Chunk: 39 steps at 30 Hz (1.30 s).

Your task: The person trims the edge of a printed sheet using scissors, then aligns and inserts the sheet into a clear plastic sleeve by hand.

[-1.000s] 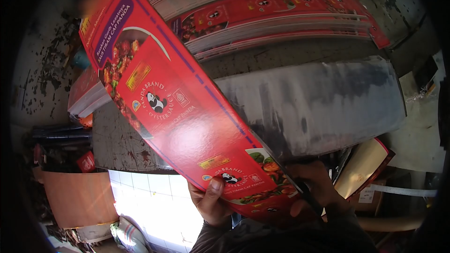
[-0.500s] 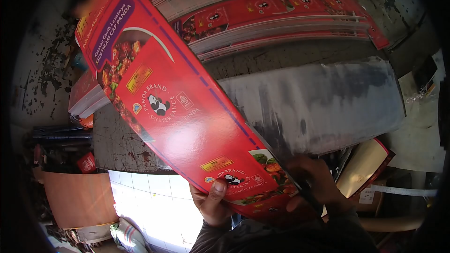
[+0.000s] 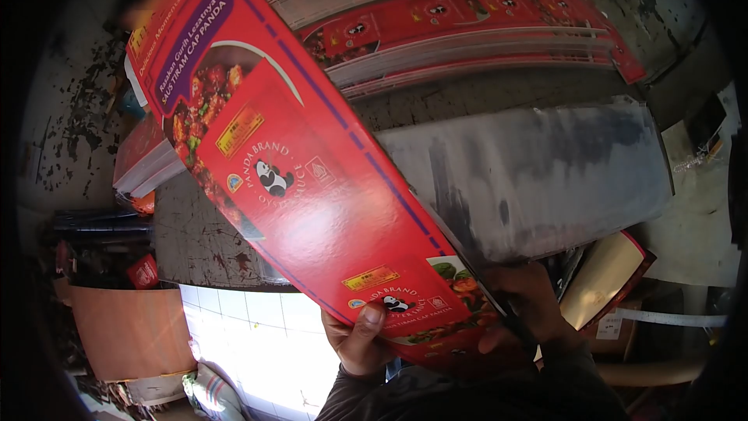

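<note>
A long red printed board [image 3: 312, 218] with panda logos and food pictures slants from the upper left down to the bottom centre. My left hand [image 3: 360, 341] grips its lower left edge, thumb on the printed face and fingers behind. At its lower right edge is my right hand [image 3: 523, 308], in shadow, closed round a dark, thin object that lies along the board's edge; what that object is, I cannot make out. Behind the board, a grey smeared sheet [image 3: 538, 179] lies on the dark table [image 3: 202, 242].
Stacks of red printed boards [image 3: 467, 12] lie across the far side of the table. A smaller stack [image 3: 148, 160] is at the left. Below left stands an orange-brown container [image 3: 132, 331]. A cream-coloured curved sheet [image 3: 604, 281] and a white strap [image 3: 670, 317] are at the lower right.
The red board has shifted slightly to the right, together with my left hand. My right hand has moved a little beside the board's edge. The stacks have stayed in place.
</note>
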Available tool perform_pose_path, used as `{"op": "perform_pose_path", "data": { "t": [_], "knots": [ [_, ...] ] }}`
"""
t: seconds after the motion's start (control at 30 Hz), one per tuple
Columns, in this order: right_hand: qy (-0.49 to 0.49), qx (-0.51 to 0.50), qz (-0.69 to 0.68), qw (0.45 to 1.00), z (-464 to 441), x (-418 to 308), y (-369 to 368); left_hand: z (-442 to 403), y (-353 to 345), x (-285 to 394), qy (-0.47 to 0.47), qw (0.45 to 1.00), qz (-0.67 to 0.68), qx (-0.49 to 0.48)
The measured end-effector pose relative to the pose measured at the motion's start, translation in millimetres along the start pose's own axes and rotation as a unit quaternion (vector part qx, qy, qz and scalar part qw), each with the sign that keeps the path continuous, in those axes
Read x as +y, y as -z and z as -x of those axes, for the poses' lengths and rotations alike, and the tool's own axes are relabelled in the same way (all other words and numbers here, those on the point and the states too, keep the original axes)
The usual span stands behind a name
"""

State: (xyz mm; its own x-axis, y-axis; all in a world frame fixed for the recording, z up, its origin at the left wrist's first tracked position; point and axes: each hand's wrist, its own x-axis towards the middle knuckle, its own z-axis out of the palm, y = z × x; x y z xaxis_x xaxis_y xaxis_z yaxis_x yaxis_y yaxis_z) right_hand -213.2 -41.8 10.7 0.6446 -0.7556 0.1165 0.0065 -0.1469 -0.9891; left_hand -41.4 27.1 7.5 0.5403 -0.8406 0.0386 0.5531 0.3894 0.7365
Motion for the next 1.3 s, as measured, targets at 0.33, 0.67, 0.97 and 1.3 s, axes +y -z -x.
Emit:
{"op": "perform_pose_path", "data": {
  "t": [0.33, 0.67, 0.97, 1.3],
  "knots": [
    [0.0, 0.007, 0.021, 1.0, 5.4, 4.9, -0.4, 1.4, 2.2, -1.4, -0.002, 1.0, -0.002, 0.008],
    [-0.158, -0.074, -0.22, 0.96, 13.7, 8.5, -0.4, 1.6, 2.3, -1.6, -0.012, 1.0, 0.016, 0.004],
    [0.005, -0.026, -0.044, 0.999, 11.4, 11.0, 2.4, 3.9, -1.3, 0.7, 0.012, 1.0, 0.007, -0.019],
    [0.075, 0.036, 0.042, 0.996, 3.9, -2.7, 0.5, 1.9, -3.1, 1.0, -0.003, 0.999, 0.028, -0.022]
  ]
}}
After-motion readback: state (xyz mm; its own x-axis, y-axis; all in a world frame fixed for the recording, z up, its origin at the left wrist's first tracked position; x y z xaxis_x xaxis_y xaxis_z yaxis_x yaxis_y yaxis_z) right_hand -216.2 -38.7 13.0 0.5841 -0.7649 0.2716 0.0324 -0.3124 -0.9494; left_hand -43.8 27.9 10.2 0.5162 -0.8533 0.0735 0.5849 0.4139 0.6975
